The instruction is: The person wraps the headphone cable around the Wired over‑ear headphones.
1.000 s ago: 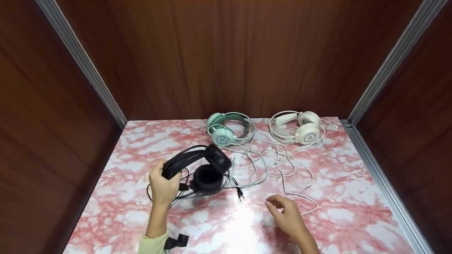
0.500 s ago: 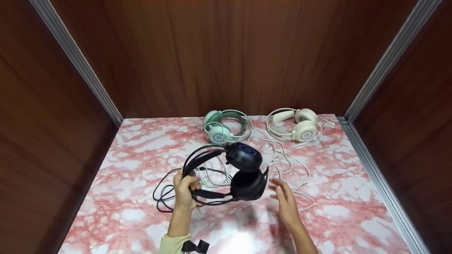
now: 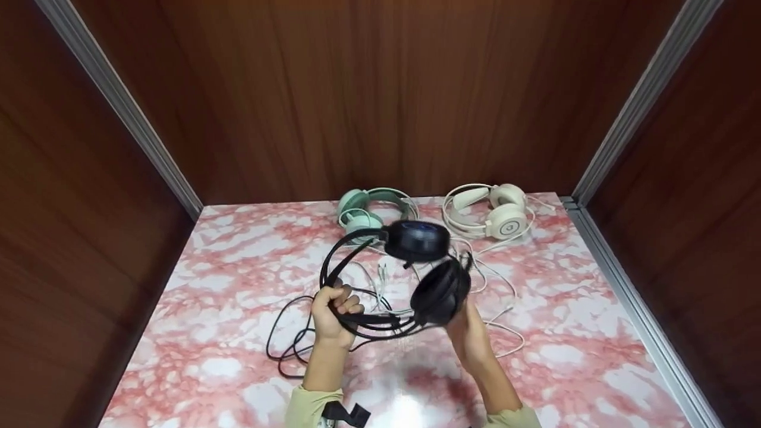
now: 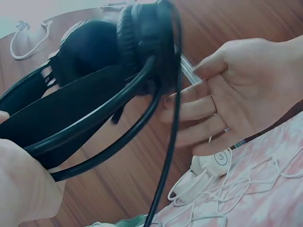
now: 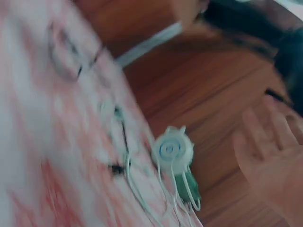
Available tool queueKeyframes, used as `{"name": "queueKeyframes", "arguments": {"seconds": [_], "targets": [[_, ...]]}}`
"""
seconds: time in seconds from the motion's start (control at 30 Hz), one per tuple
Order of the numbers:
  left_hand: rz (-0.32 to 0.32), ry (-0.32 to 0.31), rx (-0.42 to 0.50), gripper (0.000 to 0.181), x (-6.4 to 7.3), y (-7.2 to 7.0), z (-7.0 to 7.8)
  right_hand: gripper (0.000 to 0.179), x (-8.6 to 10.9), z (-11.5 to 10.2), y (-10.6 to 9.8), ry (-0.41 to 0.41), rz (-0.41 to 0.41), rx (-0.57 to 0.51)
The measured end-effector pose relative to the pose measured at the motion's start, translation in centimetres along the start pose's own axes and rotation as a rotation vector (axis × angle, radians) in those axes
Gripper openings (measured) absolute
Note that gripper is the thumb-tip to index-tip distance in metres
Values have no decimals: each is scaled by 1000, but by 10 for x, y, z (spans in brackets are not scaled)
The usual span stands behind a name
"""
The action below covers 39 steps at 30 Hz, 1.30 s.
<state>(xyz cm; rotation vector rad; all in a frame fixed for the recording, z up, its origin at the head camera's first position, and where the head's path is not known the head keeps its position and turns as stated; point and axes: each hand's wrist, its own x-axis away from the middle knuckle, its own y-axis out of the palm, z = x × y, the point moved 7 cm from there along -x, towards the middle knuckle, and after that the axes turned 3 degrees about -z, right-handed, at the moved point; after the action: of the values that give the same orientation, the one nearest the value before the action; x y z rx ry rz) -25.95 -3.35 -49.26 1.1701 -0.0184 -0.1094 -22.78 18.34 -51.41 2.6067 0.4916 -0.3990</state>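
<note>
My left hand grips the headband of a black headset, holding it raised over the table. Its two ear cups face right, one above the other, and a short mic boom juts beside the lower cup. The right hand is at that lower cup, partly behind it in the head view. In the left wrist view the right hand has its fingers extended, fingertips right at the ear cup. The right wrist view is blurred, with the hand's fingers spread near the dark headset.
A mint green headset and a cream headset lie at the table's back edge. Their pale cables tangle across the middle. The black cable loops on the left. Wooden panels enclose the pink marbled table.
The left hand has lifted the black headset and carried it right, turning its ear cups toward the right hand. The right hand has come up to the lower cup.
</note>
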Motion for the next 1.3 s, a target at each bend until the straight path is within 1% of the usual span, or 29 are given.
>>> {"name": "queueKeyframes", "arguments": {"seconds": [0.03, 0.07, 0.13, 0.17, 0.23, 0.27, 0.3, 0.33, 0.37, 0.43, 0.47, 0.5, 0.53, 0.57, 0.6, 0.63, 0.67, 0.7, 0.73, 0.8, 0.83, 0.87, 0.9, 0.93, 1.03, 1.07, 1.17, 1.23, 1.3], "targets": [[20, 16, 8, 24, -1, -1, -1, 55, 2, 0, 7, 18, -55, -51], [38, 41, 13, 24, -2, -2, -1, 55, 4, 1, 14, 43, -110, -66], [76, 104, -3, 25, -4, -5, -1, 52, 8, 3, 29, 79, -192, -32], [92, 144, -15, 25, -4, -6, 0, 48, 8, 4, 34, 87, -196, -4], [110, 231, -51, 23, -6, -9, 2, 37, 7, 6, 42, 82, -160, 76], [121, 278, -77, 23, -6, -11, 3, 34, 5, 6, 44, 70, -124, 162], [130, 323, -101, 22, -5, -13, 5, 30, 3, 5, 47, 43, -90, 293], [142, 363, -127, 22, -4, -15, 5, 27, 2, 4, 49, 20, -58, 443], [153, 397, -152, 21, -2, -17, 6, 23, 1, 4, 51, 4, -37, 617], [176, 452, -180, 21, 3, -21, 9, 17, -1, 3, 59, -54, -48, 1000], [187, 473, -186, 20, 6, -22, 11, 15, -2, 3, 63, -82, -62, 1169], [192, 484, -183, 20, 7, -22, 13, 14, -2, 4, 66, -112, -87, 1301], [193, 485, -174, 20, 8, -22, 16, 15, -4, 6, 68, -118, -118, 1376], [184, 476, -156, 21, 7, -21, 18, 17, -5, 9, 67, -107, -146, 1416], [170, 458, -129, 22, 6, -20, 20, 18, -6, 11, 64, -88, -169, 1427], [150, 426, -95, 22, 3, -17, 21, 19, -8, 12, 59, -59, -180, 1403], [127, 390, -60, 24, -1, -15, 23, 21, -10, 15, 52, -13, -190, 1343], [98, 347, -12, 25, -4, -12, 24, 23, -12, 19, 43, 33, -194, 1244], [68, 306, 40, 25, -8, -9, 25, 27, -13, 23, 34, 74, -198, 1110], [-3, 238, 140, 21, -13, -3, 28, 31, -15, 33, 17, 119, -209, 814], [-33, 216, 181, 19, -14, 0, 32, 31, -16, 34, 14, 111, -217, 709], [-82, 199, 221, 17, -15, 3, 37, 30, -17, 35, 13, 108, -227, 625], [-138, 179, 262, 14, -15, 7, 41, 29, -17, 35, 12, 100, -234, 575], [-193, 161, 292, 13, -15, 10, 45, 28, -17, 34, 12, 101, -240, 557], [-340, 90, 346, 12, -15, 20, 56, 27, -20, 27, 6, 132, -217, 628], [-390, 64, 357, 13, -15, 23, 60, 29, -22, 28, -1, 170, -204, 616], [-455, 10, 367, 11, -13, 25, 67, 31, -28, 33, -26, 258, -192, 562], [-482, -8, 364, 8, -11, 25, 70, 32, -36, 36, -45, 282, -186, 541], [-501, -21, 350, 7, -8, 22, 72, 30, -45, 34, -62, 275, -187, 569]]}}
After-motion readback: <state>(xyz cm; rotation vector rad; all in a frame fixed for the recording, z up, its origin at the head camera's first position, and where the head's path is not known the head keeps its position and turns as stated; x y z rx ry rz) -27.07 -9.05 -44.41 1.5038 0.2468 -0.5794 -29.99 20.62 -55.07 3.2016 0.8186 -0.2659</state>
